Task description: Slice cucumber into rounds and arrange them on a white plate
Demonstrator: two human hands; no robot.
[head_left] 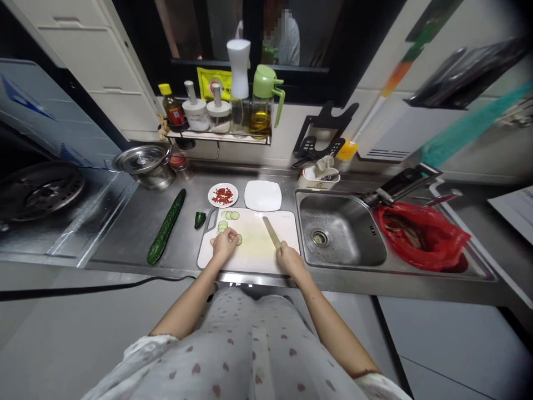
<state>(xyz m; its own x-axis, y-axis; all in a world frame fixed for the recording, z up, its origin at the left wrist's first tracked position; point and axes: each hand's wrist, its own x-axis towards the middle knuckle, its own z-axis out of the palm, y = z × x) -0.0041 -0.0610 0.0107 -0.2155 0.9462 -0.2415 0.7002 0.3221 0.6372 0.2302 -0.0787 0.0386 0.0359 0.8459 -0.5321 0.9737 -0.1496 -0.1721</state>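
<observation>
My right hand (289,259) grips the handle of a knife (271,231), its blade pointing up and to the left over the white cutting board (254,261). On the board's left part, my left hand (224,248) has its fingers pinched together at a round cucumber slice (239,239), which shows at the fingertips. Several more cucumber slices (230,215) lie near the board's upper left corner, some overlapping just above my left hand. A cut cucumber end (200,220) rests on the counter left of the board. Farther left lies a whole cucumber (166,228).
Behind the board stand a small plate of chopped red pieces (223,195) and a square white plate (262,195). A sink (341,250) adjoins on the right, with a red plastic bag (420,236) beyond. A lidded pot (145,166) and a bottle rack (220,136) are at the back.
</observation>
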